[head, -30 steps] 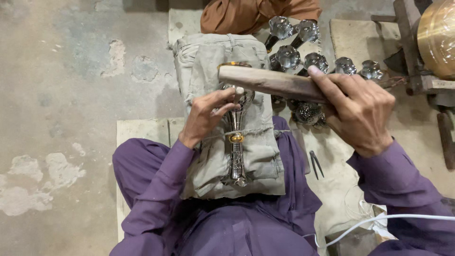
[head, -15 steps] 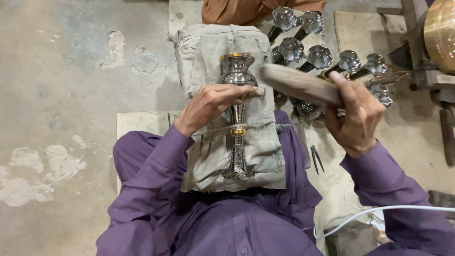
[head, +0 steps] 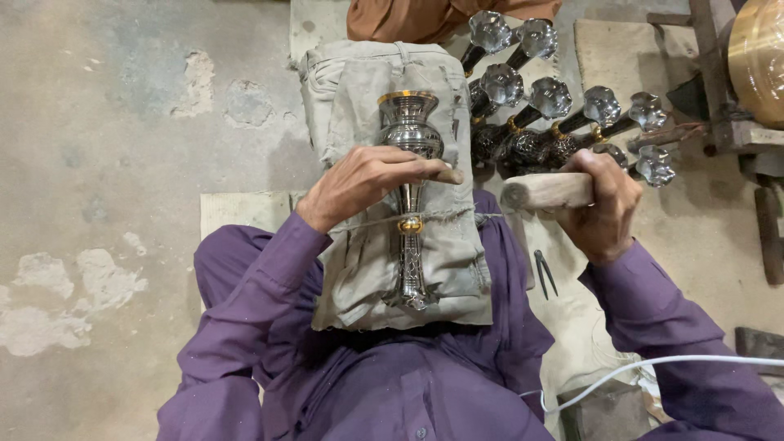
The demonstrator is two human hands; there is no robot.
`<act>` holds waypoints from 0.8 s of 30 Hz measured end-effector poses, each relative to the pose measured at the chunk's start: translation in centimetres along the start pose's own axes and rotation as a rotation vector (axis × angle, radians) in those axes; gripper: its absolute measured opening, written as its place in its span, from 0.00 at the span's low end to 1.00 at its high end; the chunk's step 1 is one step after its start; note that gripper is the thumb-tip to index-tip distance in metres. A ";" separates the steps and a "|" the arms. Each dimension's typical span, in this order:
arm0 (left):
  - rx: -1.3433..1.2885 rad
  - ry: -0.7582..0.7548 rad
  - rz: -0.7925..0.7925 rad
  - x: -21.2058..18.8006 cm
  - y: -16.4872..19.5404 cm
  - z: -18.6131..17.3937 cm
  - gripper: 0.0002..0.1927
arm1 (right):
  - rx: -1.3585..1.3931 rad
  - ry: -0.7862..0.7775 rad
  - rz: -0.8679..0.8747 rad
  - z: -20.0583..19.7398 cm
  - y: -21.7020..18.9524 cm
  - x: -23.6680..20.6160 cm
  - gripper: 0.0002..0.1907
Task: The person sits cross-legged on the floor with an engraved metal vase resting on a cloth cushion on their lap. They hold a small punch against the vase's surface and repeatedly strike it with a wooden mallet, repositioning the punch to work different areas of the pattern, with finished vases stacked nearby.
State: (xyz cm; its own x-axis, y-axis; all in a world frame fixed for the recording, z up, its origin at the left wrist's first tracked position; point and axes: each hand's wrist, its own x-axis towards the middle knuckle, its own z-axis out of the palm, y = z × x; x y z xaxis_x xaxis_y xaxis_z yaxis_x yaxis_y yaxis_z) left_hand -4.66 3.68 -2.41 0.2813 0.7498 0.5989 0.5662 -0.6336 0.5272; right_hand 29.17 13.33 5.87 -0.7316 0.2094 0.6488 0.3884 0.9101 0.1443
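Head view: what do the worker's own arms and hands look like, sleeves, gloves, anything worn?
Both arms wear long, loose purple sleeves, creased, reaching the wrists. The left sleeve and right sleeve match the purple garment over the torso. The left hand and right hand are bare: no gloves, and no rings or watch that I can see.

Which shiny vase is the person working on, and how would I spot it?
Find the grey cloth pad on the purple-clothed lap. One silver vase lies along its middle, mouth pointing away, under the left hand. Unlike the row of vases on the floor to its right, it lies alone, with a gold rim and a gold band on its stem.
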 end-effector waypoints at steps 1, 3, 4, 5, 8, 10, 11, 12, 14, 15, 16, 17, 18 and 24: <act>0.002 -0.011 -0.031 -0.2 0.0 0.0 0.20 | -0.134 -0.085 -0.020 0.1 0.3 0.0 0.25; 0.025 0.047 -0.026 -0.4 0.1 0.2 0.21 | -0.204 -0.131 0.000 0.2 0.7 0.0 0.24; 0.031 0.072 -0.021 -0.5 0.1 0.4 0.22 | -0.141 -0.093 0.042 0.2 0.8 0.0 0.25; 0.020 0.080 -0.028 -0.7 0.1 0.6 0.23 | -0.080 -0.053 0.081 0.3 0.8 0.0 0.25; -0.013 0.133 -0.061 -1.5 0.1 0.8 0.22 | 0.154 -0.059 0.097 0.1 0.8 0.5 0.26; -0.055 0.200 -0.090 -2.1 0.1 1.2 0.19 | -0.131 -0.149 0.039 -0.4 0.8 1.3 0.27; -0.114 0.245 -0.118 -2.4 0.2 1.5 0.20 | -0.274 -0.194 0.012 -0.7 0.8 1.9 0.27; -0.173 0.290 -0.145 -2.5 0.3 1.9 0.21 | -0.232 -0.220 0.025 -1.0 0.9 2.6 0.28; -0.228 0.347 -0.175 -2.7 0.4 2.5 0.22 | -0.146 -0.273 0.048 -1.7 1.2 4.3 0.29; -0.223 0.358 -0.174 -2.8 0.4 2.7 0.22 | -0.102 -0.297 0.060 -2.1 1.3 5.2 0.29; -0.218 0.370 -0.170 -2.8 0.3 2.8 0.23 | -0.061 -0.320 0.071 -2.4 1.2 6.1 0.30; -0.204 0.384 -0.168 -2.8 0.3 3.0 0.23 | -0.023 -0.341 0.084 -2.8 1.0 6.9 0.31; -0.191 0.399 -0.166 -2.7 0.2 3.1 0.23 | -0.154 -0.324 -0.016 -3.2 0.6 7.6 0.31; -0.307 0.473 -0.327 -3.5 0.8 4.4 0.23 | -0.152 -0.329 -0.042 -3.5 -1.9 11.6 0.37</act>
State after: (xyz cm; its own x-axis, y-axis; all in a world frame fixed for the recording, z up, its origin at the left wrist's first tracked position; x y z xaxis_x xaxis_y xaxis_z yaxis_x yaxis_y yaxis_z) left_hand -1.81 1.42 -6.72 -0.2790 0.7928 0.5419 0.2979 -0.4650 0.8337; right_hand 21.88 12.81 15.71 -0.8802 0.2991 0.3684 0.4149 0.8620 0.2914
